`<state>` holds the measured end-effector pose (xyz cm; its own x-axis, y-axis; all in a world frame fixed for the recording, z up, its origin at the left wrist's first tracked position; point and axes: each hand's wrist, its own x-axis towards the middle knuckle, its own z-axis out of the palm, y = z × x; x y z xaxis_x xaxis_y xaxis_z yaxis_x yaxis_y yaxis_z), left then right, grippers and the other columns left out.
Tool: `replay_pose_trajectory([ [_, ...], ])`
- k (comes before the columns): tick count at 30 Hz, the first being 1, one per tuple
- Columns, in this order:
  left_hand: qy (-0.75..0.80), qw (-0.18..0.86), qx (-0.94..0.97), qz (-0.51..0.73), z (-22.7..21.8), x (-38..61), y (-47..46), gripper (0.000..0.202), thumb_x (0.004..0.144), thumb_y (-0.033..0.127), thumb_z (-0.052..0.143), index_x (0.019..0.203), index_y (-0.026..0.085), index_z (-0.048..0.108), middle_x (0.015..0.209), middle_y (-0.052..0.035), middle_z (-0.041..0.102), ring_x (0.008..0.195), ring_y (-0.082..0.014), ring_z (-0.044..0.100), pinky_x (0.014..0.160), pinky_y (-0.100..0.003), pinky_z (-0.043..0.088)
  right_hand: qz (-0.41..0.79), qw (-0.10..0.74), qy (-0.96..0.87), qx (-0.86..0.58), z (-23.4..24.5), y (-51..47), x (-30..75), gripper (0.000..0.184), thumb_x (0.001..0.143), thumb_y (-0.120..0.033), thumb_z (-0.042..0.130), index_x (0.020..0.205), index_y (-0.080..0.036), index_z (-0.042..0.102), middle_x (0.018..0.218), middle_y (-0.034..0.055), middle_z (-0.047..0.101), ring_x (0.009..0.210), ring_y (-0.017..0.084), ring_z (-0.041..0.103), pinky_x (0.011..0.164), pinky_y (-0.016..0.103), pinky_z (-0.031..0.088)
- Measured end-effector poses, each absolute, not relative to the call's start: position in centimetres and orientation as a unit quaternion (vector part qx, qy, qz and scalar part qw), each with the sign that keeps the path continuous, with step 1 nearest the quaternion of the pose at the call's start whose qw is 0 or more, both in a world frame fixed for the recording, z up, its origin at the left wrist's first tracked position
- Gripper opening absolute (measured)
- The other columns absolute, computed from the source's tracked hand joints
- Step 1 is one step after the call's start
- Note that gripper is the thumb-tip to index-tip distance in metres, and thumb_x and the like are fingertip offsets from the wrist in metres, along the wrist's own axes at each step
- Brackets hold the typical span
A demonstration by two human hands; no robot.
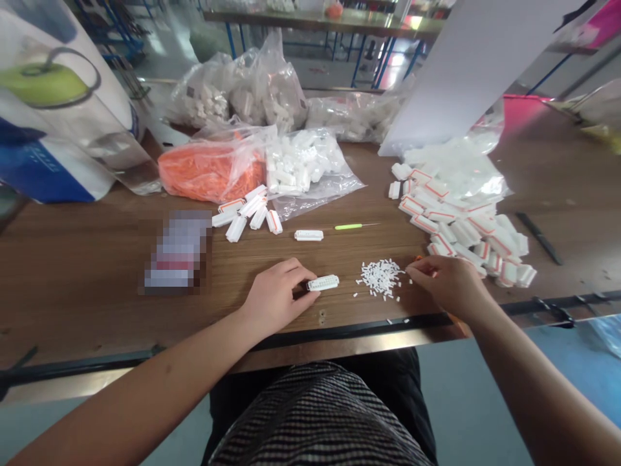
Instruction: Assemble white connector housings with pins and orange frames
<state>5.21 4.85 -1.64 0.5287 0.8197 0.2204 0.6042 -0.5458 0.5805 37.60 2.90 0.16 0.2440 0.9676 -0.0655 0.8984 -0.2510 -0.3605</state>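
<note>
My left hand (276, 292) grips one end of a white plastic connector housing (323, 283) between thumb and fingers, and a row of small slots shows on its upper face. Just to its right lies a loose heap of tiny white plastic pieces (381, 277). My right hand (449, 281) is at the right edge of this heap, thumb and forefinger pinched together; whether a tiny piece is between them is too small to tell. Something orange lies partly hidden under my right hand. A second white housing (309, 235) rests farther back, beside a thin tool with a yellow-green handle (348, 226).
Many white housings with orange strips (466, 226) are piled at right, near a dark stick (538, 238). Several more housings (252, 206) lie before a bag of orange parts (208, 169) and a bag of white parts (303, 162). A blurred-out rectangular object (177, 249) is at left.
</note>
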Motion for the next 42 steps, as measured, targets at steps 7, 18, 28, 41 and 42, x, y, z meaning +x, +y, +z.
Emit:
replay_pose_trajectory([
  [7, 0.435, 0.221, 0.843, 0.225, -1.7, 5.2, 4.7, 0.011, 0.083, 0.028, 0.069, 0.093, 0.022, 0.068, 0.084, 0.002, 0.063, 0.074, -0.0137, 0.061, 0.069, -0.027, 0.049, 0.174, 0.298, -0.652, -0.675, 2.1, 2.6, 32.2, 0.016, 0.076, -0.035, 0.062, 0.07, -0.023, 0.07, 0.069, 0.002, 0.072, 0.066, 0.019, 0.065, 0.066, 0.032, 0.048],
  [18, 0.434, 0.245, 0.841, 0.213, -1.4, 5.3, 4.8, 0.012, 0.083, 0.026, 0.068, 0.093, 0.021, 0.068, 0.084, 0.0015, 0.062, 0.075, -0.0143, 0.06, 0.071, -0.028, 0.05, 0.202, 0.226, -0.82, -0.486, 1.0, 3.9, 25.9, 0.017, 0.087, -0.021, 0.058, 0.071, -0.021, 0.064, 0.063, -0.0025, 0.06, 0.064, 0.012, 0.055, 0.073, 0.032, 0.041],
  [28, 0.433, 0.242, 0.84, 0.219, -1.5, 5.2, 4.7, 0.012, 0.084, 0.027, 0.068, 0.094, 0.022, 0.068, 0.086, 0.0008, 0.063, 0.076, -0.0146, 0.06, 0.072, -0.029, 0.05, 0.169, 0.225, -0.836, -0.472, 0.8, 3.9, 25.5, 0.021, 0.089, -0.022, 0.055, 0.069, -0.02, 0.062, 0.063, -0.0016, 0.06, 0.063, 0.012, 0.054, 0.071, 0.032, 0.039],
  [41, 0.431, 0.242, 0.84, 0.225, -1.7, 5.2, 4.8, 0.012, 0.082, 0.027, 0.069, 0.093, 0.022, 0.068, 0.086, 0.0016, 0.063, 0.074, -0.0133, 0.06, 0.069, -0.026, 0.049, 0.036, 0.214, -0.875, -0.433, 1.2, 2.6, 26.0, 0.02, 0.093, -0.022, 0.053, 0.087, -0.02, 0.072, 0.068, 0.0014, 0.067, 0.067, 0.016, 0.056, 0.07, 0.033, 0.035],
  [42, 0.432, 0.243, 0.839, 0.224, -1.7, 5.2, 4.8, 0.012, 0.083, 0.027, 0.069, 0.093, 0.022, 0.068, 0.086, 0.0017, 0.063, 0.074, -0.0133, 0.059, 0.069, -0.027, 0.049, 0.029, 0.209, -0.877, -0.431, 1.1, 2.5, 26.0, 0.02, 0.093, -0.022, 0.053, 0.087, -0.02, 0.072, 0.068, 0.0014, 0.068, 0.067, 0.016, 0.056, 0.071, 0.033, 0.035],
])
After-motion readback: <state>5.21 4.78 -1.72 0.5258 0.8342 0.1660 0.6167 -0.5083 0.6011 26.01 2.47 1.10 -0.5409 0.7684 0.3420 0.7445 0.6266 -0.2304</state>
